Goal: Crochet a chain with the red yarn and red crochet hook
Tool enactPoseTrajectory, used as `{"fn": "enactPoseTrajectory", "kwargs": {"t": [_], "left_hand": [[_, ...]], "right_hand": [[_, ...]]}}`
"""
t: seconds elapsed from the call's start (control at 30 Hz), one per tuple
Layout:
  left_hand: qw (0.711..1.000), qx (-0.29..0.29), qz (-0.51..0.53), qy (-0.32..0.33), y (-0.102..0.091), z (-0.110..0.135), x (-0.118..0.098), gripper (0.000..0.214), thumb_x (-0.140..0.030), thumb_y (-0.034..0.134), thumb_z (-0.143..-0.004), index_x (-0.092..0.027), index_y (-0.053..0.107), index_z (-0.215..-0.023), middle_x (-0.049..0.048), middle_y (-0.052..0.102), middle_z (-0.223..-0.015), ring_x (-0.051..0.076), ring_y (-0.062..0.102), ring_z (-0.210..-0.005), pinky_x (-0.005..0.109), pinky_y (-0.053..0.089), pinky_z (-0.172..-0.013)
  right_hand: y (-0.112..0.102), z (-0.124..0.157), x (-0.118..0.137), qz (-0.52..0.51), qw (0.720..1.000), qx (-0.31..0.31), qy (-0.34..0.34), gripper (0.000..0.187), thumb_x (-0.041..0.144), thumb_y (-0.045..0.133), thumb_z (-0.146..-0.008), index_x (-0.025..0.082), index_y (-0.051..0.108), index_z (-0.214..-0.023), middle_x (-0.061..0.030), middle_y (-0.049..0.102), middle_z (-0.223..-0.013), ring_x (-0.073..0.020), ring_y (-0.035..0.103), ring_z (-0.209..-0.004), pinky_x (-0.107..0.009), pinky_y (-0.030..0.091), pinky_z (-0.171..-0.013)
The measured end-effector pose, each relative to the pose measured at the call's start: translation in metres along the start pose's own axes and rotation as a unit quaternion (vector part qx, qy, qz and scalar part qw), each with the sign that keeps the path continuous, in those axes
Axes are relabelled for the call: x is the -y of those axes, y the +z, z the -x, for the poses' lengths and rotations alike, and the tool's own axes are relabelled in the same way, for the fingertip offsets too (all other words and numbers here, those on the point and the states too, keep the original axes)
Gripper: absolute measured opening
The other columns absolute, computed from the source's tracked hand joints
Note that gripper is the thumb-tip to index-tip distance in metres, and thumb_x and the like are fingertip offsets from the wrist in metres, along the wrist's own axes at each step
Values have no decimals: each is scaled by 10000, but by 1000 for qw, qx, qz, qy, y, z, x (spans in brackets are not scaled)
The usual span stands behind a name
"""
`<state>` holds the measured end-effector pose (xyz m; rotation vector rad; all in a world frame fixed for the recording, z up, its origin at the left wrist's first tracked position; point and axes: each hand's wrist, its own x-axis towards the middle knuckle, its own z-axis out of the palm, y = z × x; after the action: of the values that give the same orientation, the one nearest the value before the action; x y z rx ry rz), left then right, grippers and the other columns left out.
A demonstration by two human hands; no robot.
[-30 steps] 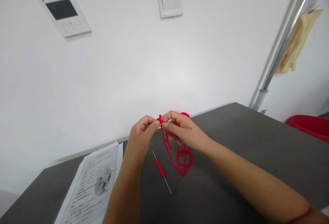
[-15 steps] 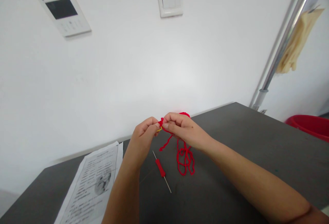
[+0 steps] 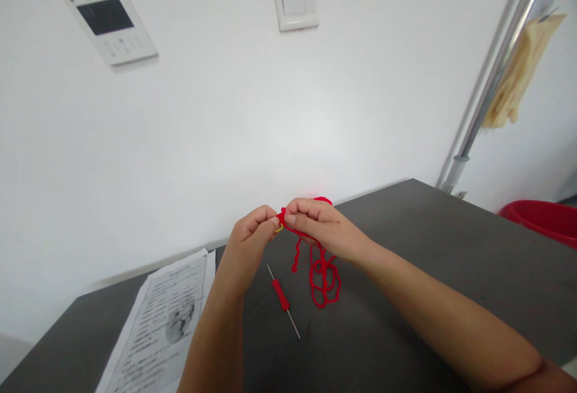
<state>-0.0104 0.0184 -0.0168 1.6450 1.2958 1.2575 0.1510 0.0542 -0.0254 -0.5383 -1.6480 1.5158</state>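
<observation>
Between my fingertips is a small red crocheted piece point(image 3: 282, 217), raised above the table. My left hand point(image 3: 253, 231) pinches its left side, with a small yellow loop point(image 3: 279, 228), perhaps a stitch marker, beside the thumb. My right hand point(image 3: 318, 225) pinches its right side, fingers closed. Red yarn point(image 3: 323, 279) runs from under my right hand and lies in loose loops on the table; a short curly tail point(image 3: 296, 256) hangs nearby. Below my hands lies a crochet hook point(image 3: 281, 295) with a red grip and metal ends, touched by neither hand.
Printed sheets point(image 3: 166, 315) lie on the dark table point(image 3: 406, 249) at the left. More red yarn point(image 3: 322, 200) shows behind my right hand, near the wall. A metal pole point(image 3: 500, 74), a hanging yellowish glove point(image 3: 518, 74) and a red tub point(image 3: 541, 219) stand at the right.
The short yarn tail has swung right and now hangs more upright. The yarn loops on the table have shifted slightly. Both hands keep their pinch in nearly the same place.
</observation>
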Motion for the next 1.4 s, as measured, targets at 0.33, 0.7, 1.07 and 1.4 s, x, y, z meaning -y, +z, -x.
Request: {"fn": "enactPoseTrajectory", "kwargs": {"t": [0.33, 0.7, 1.07, 1.4], "left_hand": [[999, 38, -30, 10, -2, 3, -4, 199, -329, 515, -848, -223, 499, -680, -42, 394, -661, 161, 362, -663, 303, 299, -621], [986, 5, -157, 56, 10, 7, -12, 223, -315, 439, -909, -231, 465, -703, -37, 427, -673, 170, 409, -666, 306, 318, -620], [998, -32, -28, 42, 10, 1, -2, 220, -319, 486, -857, -236, 468, -654, -39, 392, -631, 166, 377, -629, 295, 318, -589], [997, -18, -35, 59, 7, -1, 2, 284, -328, 404, -904, -241, 429, -634, -26, 413, -641, 179, 416, -650, 311, 340, -627]], "right_hand": [[-4, 1, -2, -4, 999, 35, -16, 316, 455, 680, -834, 200, 510, -753, 113, 321, -527, -66, 231, -450, -220, 165, -433], [-3, 4, -6, 180, 979, -38, -85, 195, 304, 486, -907, 207, 480, -738, 68, 368, -599, -103, 315, -553, -252, 231, -527], [0, 4, -3, 51, 996, 1, -67, 245, 412, 535, -925, 199, 520, -805, 88, 366, -583, -89, 295, -508, -236, 250, -500], [0, 5, -2, 77, 995, 10, -60, 285, 423, 553, -926, 204, 496, -753, 81, 356, -597, -89, 286, -528, -234, 246, -503]]}}
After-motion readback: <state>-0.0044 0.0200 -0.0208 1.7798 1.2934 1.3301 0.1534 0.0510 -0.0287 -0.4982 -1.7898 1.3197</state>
